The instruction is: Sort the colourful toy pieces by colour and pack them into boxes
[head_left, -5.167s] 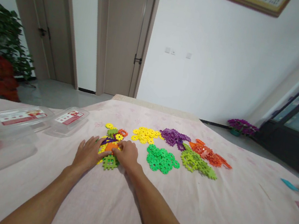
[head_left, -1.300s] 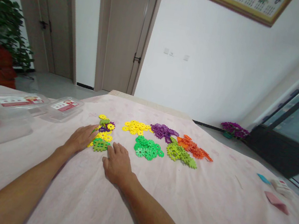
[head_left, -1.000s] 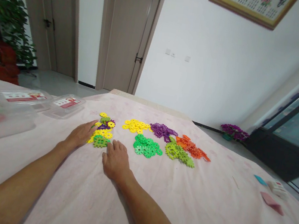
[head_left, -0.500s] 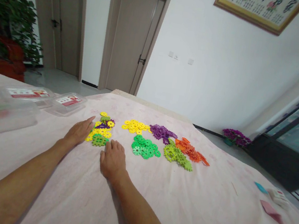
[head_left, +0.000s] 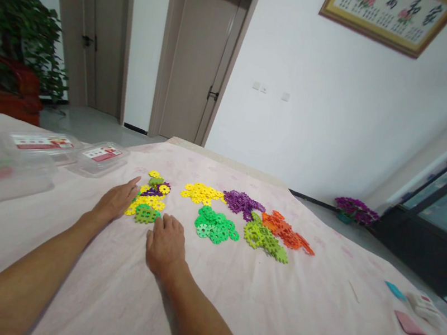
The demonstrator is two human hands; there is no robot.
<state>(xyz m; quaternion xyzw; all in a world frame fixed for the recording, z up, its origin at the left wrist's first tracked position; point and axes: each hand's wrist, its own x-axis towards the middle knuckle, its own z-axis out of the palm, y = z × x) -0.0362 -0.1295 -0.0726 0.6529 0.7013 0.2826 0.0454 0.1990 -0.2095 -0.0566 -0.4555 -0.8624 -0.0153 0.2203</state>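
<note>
My left hand (head_left: 117, 200) lies along the left side of a small mixed pile of plastic snap-together discs, its fingers stretched out. That pile holds yellow discs (head_left: 152, 202), purple ones (head_left: 152, 192) and an olive-green square piece (head_left: 147, 214) at its near edge. My right hand (head_left: 166, 244) rests on the cloth with slightly bent, spread fingers. Its fingertips are by the right edge of the square piece; whether they touch it I cannot tell. Neither hand is gripping a piece.
Sorted piles of yellow (head_left: 201, 193), purple (head_left: 242, 203), green (head_left: 216, 226), lime (head_left: 263, 238) and orange pieces (head_left: 286, 231) lie to the right. Clear plastic boxes (head_left: 0, 183) and lids (head_left: 100, 159) stand left. A pink folded item (head_left: 414, 331) lies far right on the tablecloth (head_left: 301, 321).
The view has shifted slightly, so the scene sits a little lower. Both hands keep nearly the same places beside the mixed pile, and the pieces look unmoved.
</note>
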